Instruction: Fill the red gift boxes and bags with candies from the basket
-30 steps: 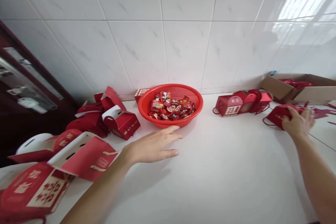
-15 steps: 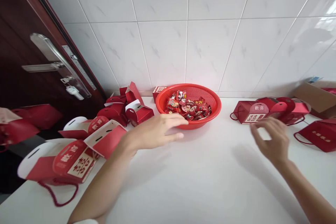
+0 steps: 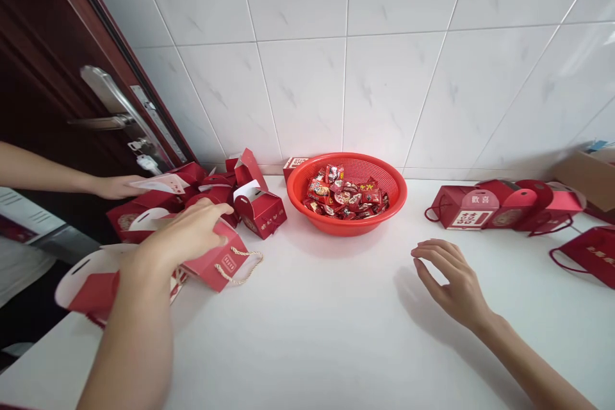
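My left hand (image 3: 189,230) reaches over the red gift boxes at the left, thumb and fingers apart. Just below it is a red gift box (image 3: 214,262) with a twisted cream cord handle; I cannot tell whether the hand touches it. My right hand (image 3: 446,278) hovers above the white table (image 3: 336,320), fingers loosely curved with nothing in them. Between and beyond my hands stands a red plastic basket (image 3: 346,226), holding several wrapped candies (image 3: 346,198). An open-topped red box (image 3: 262,211) sits left of the basket.
Another person's hand (image 3: 118,186) is at a red box (image 3: 137,208) on the far left. Closed red boxes (image 3: 466,208) stand in a row at the right, with another red box (image 3: 593,253) nearer. A cardboard carton (image 3: 586,173) is behind. The tiled wall (image 3: 384,90) borders the table.
My left hand has moved left from the basket's front to the boxes. My right hand has drawn back from the right-hand boxes. The other person's hand has come to the left boxes.
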Available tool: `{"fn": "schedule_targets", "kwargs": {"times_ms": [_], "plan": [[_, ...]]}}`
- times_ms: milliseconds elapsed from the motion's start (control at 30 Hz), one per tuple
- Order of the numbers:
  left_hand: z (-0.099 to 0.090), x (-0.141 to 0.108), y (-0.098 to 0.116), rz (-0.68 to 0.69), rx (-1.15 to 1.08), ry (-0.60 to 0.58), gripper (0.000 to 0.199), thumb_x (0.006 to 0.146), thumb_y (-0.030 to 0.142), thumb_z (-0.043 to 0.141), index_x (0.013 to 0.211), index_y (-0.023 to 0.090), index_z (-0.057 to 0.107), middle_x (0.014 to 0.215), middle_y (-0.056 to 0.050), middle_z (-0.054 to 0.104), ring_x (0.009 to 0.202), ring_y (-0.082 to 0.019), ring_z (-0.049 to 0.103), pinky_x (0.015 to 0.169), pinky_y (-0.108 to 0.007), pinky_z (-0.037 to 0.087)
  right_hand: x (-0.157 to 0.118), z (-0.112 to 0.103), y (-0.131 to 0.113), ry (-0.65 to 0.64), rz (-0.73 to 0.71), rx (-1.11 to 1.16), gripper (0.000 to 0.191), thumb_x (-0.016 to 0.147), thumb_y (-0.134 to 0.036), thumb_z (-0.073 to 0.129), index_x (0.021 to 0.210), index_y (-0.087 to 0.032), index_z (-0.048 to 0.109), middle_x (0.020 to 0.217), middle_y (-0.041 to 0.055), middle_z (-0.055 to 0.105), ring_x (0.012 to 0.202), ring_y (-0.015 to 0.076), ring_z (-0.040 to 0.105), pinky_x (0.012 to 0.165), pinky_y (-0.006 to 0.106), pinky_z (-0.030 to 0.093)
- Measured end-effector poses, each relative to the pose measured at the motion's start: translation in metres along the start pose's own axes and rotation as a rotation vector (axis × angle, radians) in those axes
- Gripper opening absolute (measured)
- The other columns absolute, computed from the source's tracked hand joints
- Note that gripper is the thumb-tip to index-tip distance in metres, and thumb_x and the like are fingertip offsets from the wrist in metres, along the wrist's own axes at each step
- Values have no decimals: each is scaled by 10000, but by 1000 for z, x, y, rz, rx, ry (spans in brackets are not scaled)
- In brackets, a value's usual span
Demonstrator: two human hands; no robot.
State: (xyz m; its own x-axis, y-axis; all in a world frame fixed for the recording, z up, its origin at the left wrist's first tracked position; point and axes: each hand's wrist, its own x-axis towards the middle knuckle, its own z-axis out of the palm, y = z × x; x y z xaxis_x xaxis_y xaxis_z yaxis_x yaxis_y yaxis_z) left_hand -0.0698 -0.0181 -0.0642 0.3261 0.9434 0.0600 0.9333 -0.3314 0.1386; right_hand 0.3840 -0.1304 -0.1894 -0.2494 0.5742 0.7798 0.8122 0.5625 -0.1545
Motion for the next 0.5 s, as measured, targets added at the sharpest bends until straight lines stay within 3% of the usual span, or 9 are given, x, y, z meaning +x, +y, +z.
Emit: {"fn": "schedule_targets", "kwargs": {"times_ms": [67,133,300,500], "plan": [[2,0,10,-143,70,-38,516,769,220,509,1273,213,616,1184,-141,630,1011,-361,709,753,-446,576,0,0,-1,-1,-8,3,162,955,-91,562,1021,-234,598,862,42,699,863,226,669,797,383,509],[-1,-3,32,-135,14,-93,554,776,166,476,1314,222,598,1266,-132,589,1020,-308,709,798,-404,581,-1,2,-2,-12,-8,13,159,959,-87,556,1026,-225,594,868,45,701,877,223,668,792,372,511],[-3,-11,104,185,-141,-178,506,842,157,482,1313,285,616,1213,-46,599,898,-180,704,734,-254,571,-2,6,-6,-35,-3,59,183,958,-71,547,1057,-221,584,890,48,711,914,222,662,788,358,519],[30,-10,179,695,-115,-75,533,872,11,438,1344,228,558,1085,-44,644,860,-161,657,714,-252,516,-4,8,-21,-47,115,182,134,989,-150,552,1089,-229,592,934,57,696,931,216,663,778,333,530]]}}
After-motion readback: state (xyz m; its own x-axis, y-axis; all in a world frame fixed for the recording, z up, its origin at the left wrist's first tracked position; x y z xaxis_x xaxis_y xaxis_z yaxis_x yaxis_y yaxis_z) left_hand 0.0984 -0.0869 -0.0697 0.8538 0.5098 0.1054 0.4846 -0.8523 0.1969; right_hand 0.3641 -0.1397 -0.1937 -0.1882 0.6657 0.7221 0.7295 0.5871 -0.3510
